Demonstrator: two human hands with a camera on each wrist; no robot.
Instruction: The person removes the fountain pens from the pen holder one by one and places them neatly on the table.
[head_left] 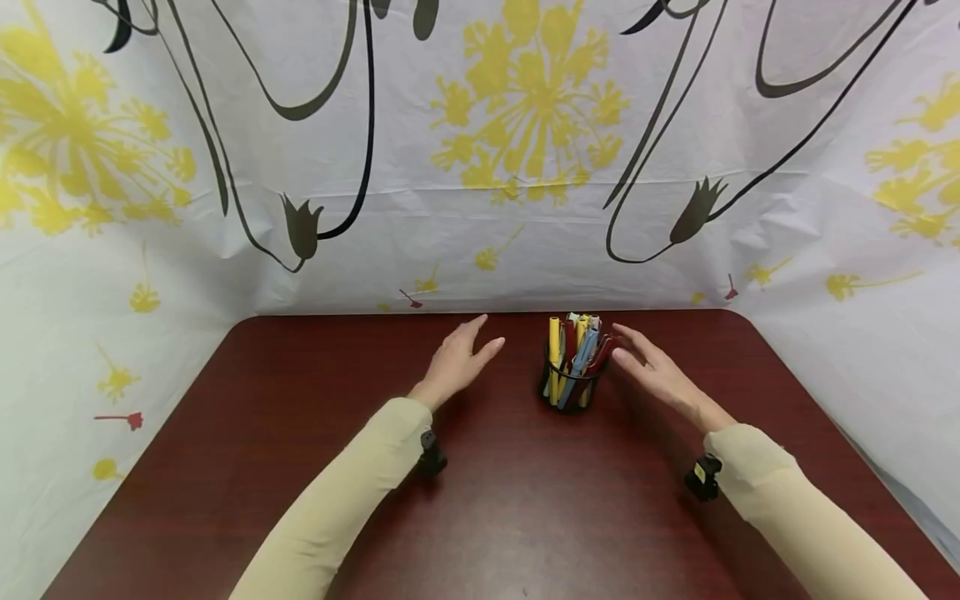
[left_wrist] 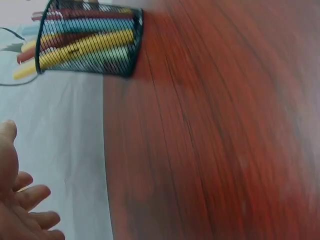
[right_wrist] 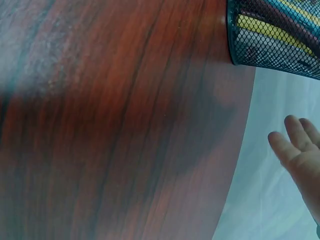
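Red-brown wood-grain worktop (head_left: pixel 480 517); an upright, round black-mesh cup (head_left: pixel 573 377) of coloured pens (head_left: pixel 583 354) stands between a relaxed, empty left hand (head_left: pixel 456 354) and the nearer right hand (head_left: pixel 656 371), likewise empty.

A black cylindrical wire-mesh cup (head_left: pixel 571 390) stands upright on the reddish-brown table (head_left: pixel 495 517), holding yellow, blue and dark-red pens (head_left: pixel 584 352).

readable text: none | pens (head_left: pixel 554 342) in the mesh cup (right_wrist: pixel 252 52): any lettering too small or blurred to make out in all three views | black device (head_left: pixel 707 485) at the right wrist: small yellow patch (head_left: pixel 700 472), nothing legible | cloth (head_left: pixel 420 150): printed plant motifs, no letters or numbers readable
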